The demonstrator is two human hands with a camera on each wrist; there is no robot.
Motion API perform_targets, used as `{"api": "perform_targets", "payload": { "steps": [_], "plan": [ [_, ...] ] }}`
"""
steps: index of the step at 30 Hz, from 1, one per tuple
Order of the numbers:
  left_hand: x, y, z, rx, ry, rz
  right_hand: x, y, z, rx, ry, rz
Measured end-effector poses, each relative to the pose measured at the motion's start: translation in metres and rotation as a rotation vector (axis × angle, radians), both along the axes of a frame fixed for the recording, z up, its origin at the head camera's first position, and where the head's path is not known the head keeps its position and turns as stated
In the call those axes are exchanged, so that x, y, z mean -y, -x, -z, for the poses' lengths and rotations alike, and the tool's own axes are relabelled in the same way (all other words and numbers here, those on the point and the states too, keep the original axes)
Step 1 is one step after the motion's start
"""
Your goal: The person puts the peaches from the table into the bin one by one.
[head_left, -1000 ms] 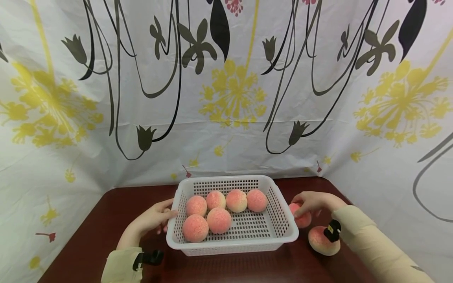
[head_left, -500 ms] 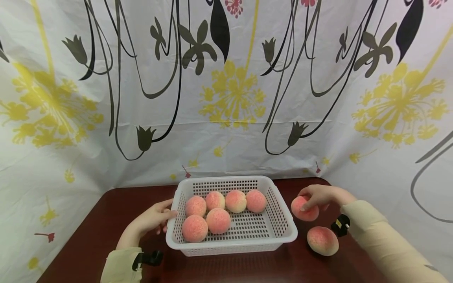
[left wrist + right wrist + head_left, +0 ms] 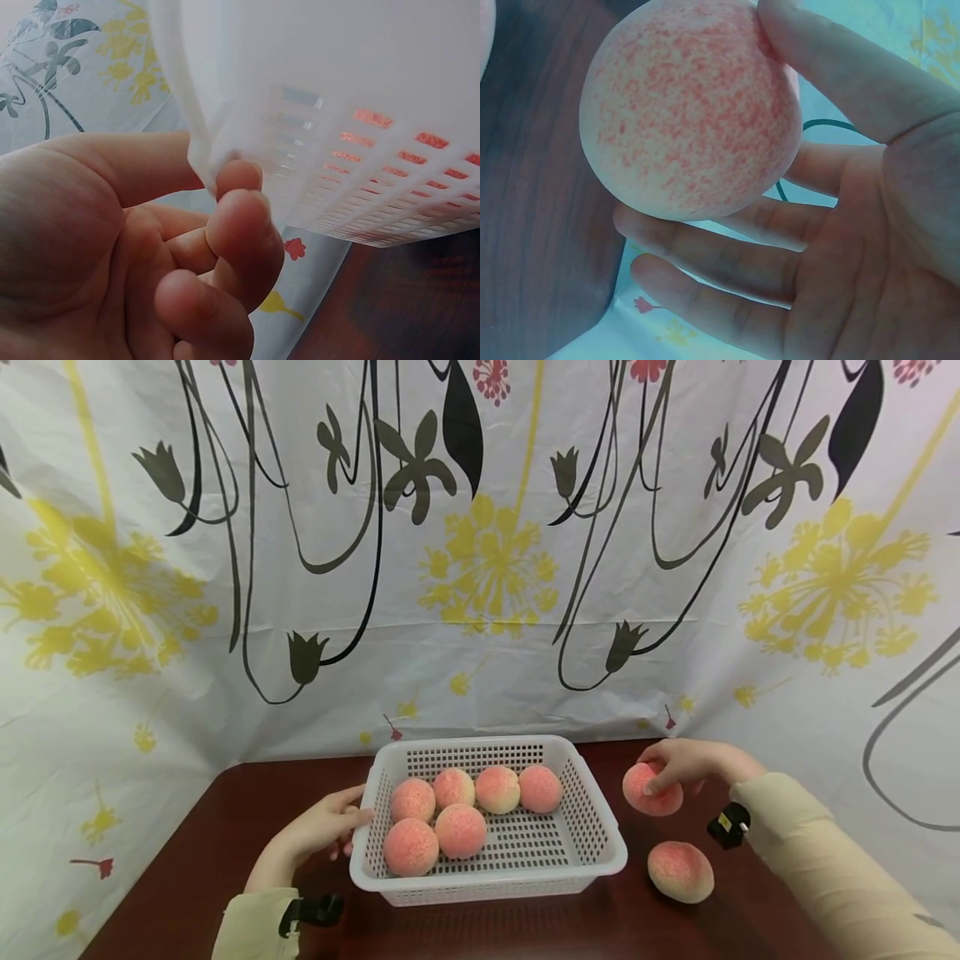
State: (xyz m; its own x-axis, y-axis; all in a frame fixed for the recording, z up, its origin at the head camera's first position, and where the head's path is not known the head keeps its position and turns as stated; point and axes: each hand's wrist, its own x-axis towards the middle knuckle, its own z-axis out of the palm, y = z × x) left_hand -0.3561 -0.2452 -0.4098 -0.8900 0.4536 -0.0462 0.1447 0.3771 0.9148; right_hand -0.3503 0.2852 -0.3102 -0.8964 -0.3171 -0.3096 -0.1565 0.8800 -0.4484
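Note:
My right hand [image 3: 686,762] holds a pink peach [image 3: 643,787] off to the right of the basket. In the right wrist view the thumb lies on one side of this peach [image 3: 694,112] and the fingers are on the other. A white plastic basket [image 3: 510,878] with slotted walls stands mid-table, holding several peaches [image 3: 461,831] toward its left and back. My left hand [image 3: 324,827] grips the basket's left rim. Close up in the left wrist view, the thumb and curled fingers pinch the basket's rim [image 3: 180,82].
Another peach [image 3: 681,872] lies on the dark red table [image 3: 300,935], right of the basket and nearer than the held one. Behind and beside the table hangs a white curtain [image 3: 480,693] printed with flowers. Each wrist carries a small black camera [image 3: 730,825].
My right hand has lifted the peach from beside the basket and moved it up, away and slightly right. The left hand stays on the rim; the basket has barely shifted in view.

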Motion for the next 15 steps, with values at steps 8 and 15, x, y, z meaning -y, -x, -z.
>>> {"api": "perform_targets", "payload": {
  "steps": [8,15],
  "plan": [
    [-0.001,0.001,0.001,0.015,-0.020,0.017,0.009,0.001,-0.019,0.002,-0.042,-0.024],
    [0.000,0.001,0.001,0.002,-0.019,0.009,0.020,0.007,-0.036,-0.030,-0.067,-0.063]
  ]
}}
